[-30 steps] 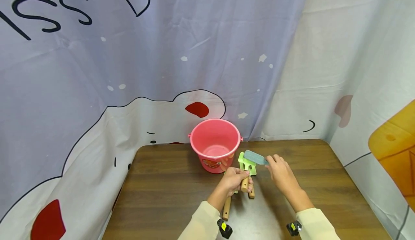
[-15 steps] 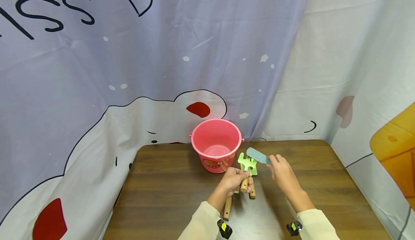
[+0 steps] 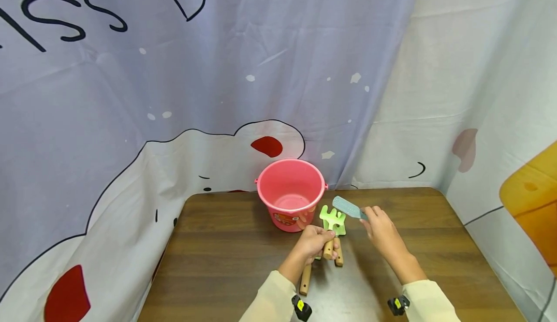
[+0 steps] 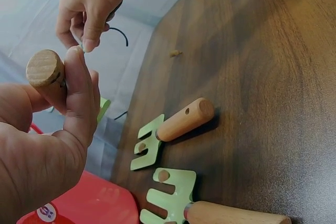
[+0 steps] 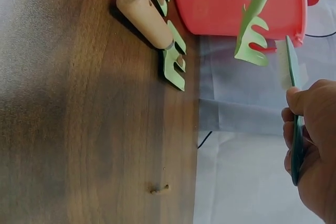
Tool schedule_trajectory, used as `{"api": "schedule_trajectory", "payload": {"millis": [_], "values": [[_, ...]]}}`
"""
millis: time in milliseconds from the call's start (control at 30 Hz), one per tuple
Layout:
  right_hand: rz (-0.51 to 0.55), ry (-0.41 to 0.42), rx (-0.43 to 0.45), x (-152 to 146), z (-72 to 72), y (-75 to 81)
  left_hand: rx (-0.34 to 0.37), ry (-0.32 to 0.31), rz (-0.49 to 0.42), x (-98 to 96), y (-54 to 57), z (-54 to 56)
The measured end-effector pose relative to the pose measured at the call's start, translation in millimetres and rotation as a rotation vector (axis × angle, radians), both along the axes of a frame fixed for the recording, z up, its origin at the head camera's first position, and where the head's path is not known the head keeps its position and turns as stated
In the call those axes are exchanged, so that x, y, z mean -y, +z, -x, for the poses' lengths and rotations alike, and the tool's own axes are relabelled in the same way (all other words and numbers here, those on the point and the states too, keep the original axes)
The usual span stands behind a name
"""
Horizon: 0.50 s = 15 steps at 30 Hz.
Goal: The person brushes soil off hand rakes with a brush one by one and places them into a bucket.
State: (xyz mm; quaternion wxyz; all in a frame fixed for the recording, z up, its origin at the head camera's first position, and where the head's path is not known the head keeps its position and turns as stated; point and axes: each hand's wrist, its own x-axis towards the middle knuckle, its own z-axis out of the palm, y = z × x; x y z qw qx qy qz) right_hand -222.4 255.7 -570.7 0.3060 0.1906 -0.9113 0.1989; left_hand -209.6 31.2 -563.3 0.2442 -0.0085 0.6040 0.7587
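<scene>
My left hand (image 3: 311, 243) grips the wooden handle of a small hand rake with a light green head (image 3: 332, 219), held up over the table. In my right hand (image 3: 383, 234) is a teal-green brush (image 3: 347, 208), its handle inside my fingers. The right wrist view shows the brush's pale bristles (image 5: 283, 65) facing the rake head (image 5: 253, 38), with a gap between. Beneath my left hand, two more green rakes with wooden handles lie on the table; one handle (image 4: 184, 120) points away from the other (image 4: 231, 214).
A pink bucket (image 3: 283, 215) stands at the back of the brown wooden table (image 3: 226, 244), just beyond my left hand. Small brown crumbs (image 5: 160, 189) lie on the tabletop. A printed curtain (image 3: 217, 95) hangs behind the table's far edge.
My right hand has shifted slightly right, drawing the brush off the rake head it overlapped before. The left hand keeps its hold on the rake, almost still.
</scene>
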Motion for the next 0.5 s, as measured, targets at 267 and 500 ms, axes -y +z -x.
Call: {"api": "schedule_trajectory", "payload": {"millis": [267, 500], "values": [[-0.009, 0.037, -0.007, 4.8, -5.0, -5.5, -0.007, 0.003, 0.0, -0.1, -1.9, 1.7], [-0.018, 0.088, -0.025, 10.2, -8.0, -11.3, -0.021, -0.004, 0.011, 0.5, -2.1, 1.4]]}}
